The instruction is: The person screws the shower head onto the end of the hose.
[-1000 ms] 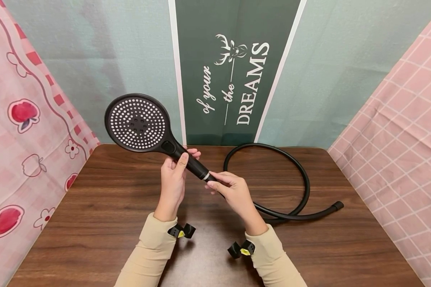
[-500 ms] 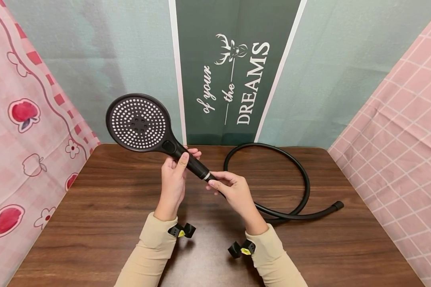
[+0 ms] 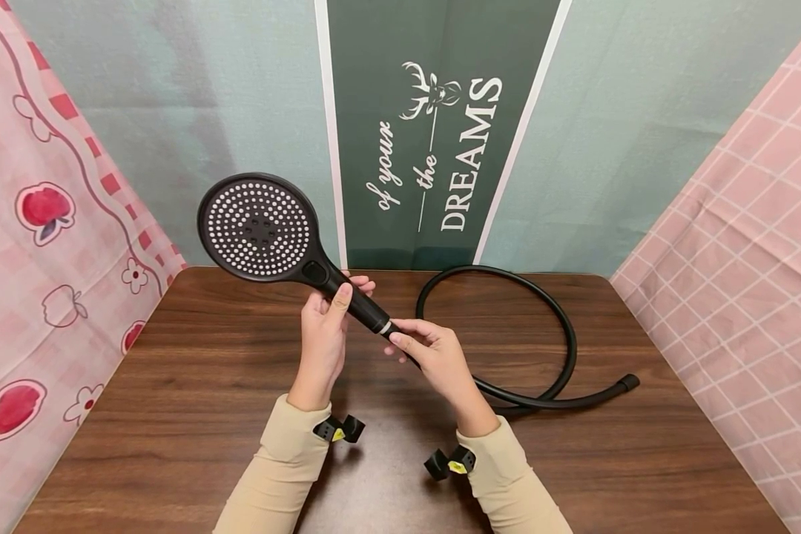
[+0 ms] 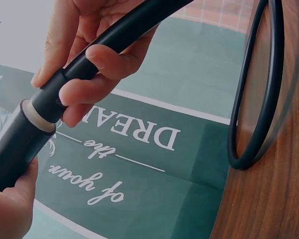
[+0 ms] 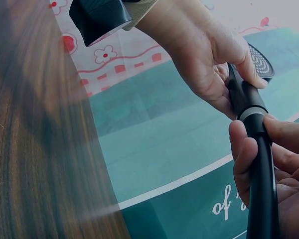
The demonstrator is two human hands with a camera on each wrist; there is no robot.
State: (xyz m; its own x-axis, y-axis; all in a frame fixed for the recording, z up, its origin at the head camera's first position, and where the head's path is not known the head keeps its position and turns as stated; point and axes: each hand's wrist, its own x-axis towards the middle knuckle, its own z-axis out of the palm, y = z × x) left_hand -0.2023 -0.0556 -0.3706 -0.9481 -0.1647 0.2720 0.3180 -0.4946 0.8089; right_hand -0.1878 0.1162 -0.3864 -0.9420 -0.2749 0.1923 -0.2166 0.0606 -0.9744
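Observation:
A black handheld shower head [image 3: 259,228] with a round face of white nozzles is held up over the table, tilted with its face at upper left. My left hand [image 3: 323,334] grips its handle, thumb along the front. At the handle's lower end my right hand [image 3: 434,352] pinches the collar [image 4: 50,94] of a black shower hose [image 3: 569,334]. A pale ring [image 4: 38,117] shows between the handle and the collar. In the right wrist view, the hose runs down from the collar past my right fingers [image 5: 246,152].
The hose loops over the back right of the brown wooden table [image 3: 193,415], its free end [image 3: 629,382] lying at the right. A teal printed cloth [image 3: 260,89] hangs behind, with pink cloths at both sides. Each wrist wears a small black camera [image 3: 339,429].
The shower head and both hands have shifted very slightly to the right. The right hand's fingers have moved a little around the collar, while the hose on the table lies as before.

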